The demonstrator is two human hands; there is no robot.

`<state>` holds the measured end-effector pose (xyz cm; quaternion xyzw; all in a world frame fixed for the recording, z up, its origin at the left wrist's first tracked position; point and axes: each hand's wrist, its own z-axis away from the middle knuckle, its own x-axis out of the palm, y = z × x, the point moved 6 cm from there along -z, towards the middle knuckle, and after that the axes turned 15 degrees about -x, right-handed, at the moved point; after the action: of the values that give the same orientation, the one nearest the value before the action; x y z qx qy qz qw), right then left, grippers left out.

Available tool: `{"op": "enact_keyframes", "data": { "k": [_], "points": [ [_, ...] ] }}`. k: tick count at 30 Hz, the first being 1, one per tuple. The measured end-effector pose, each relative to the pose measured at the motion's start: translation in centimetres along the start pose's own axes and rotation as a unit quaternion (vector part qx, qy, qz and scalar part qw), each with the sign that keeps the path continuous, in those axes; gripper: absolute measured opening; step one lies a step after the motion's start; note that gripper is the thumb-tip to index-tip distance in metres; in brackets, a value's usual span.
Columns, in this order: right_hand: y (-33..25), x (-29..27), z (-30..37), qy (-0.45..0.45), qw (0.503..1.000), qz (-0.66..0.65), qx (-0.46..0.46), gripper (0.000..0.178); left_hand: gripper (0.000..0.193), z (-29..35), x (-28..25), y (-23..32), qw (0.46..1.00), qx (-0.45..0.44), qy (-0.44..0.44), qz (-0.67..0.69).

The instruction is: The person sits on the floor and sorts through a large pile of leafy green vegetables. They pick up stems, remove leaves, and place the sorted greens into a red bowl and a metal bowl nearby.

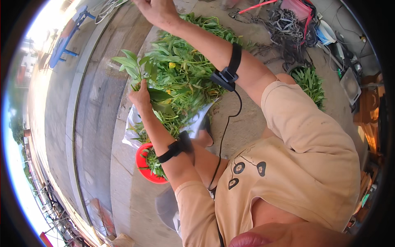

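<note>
My left hand (pixel 140 97) is closed round a small bunch of leafy greens (pixel 131 65), whose broad leaves stick up above the fist and hang to its right. Just beyond it lies a big heap of leafy greens (pixel 185 74), with a few yellow spots among the stems. My right hand (pixel 158 13) is raised past the far side of the heap, at the top rim of the head view. Its fingers are largely cut off there, so I cannot make out what they hold. White sheeting (pixel 132 127) shows under the heap's near edge.
A red basin (pixel 154 178) with greens stands near my left forearm. More greens (pixel 310 86) sit beyond my right knee. Dark tangled strips (pixel 288 31) and a pink container (pixel 297 9) lie at the far right. A blue stand (pixel 68 39) is at the far left.
</note>
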<state>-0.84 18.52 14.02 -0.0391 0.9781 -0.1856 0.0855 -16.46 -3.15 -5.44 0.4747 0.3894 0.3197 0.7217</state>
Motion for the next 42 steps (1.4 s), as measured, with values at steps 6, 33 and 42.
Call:
{"op": "enact_keyframes", "data": {
  "k": [6, 33, 42],
  "points": [
    [-11.7, 10.5, 9.2, -0.22, 0.961, -0.115, -0.119, 0.019, 0.042, 1.8, 5.2, 0.4, 0.969, -0.052, -0.207, 0.123],
    [-0.8, -13.2, 11.9, -0.236, 0.965, -0.103, 0.043, 0.029, 0.026, 12.9, 15.0, 4.6, 0.87, -0.109, -0.374, 0.304],
    [1.3, -13.0, 14.3, -0.23, 0.933, -0.207, 0.183, 0.028, 0.018, 14.1, 15.0, 5.9, 0.93, -0.017, -0.311, 0.194]
  ]
}}
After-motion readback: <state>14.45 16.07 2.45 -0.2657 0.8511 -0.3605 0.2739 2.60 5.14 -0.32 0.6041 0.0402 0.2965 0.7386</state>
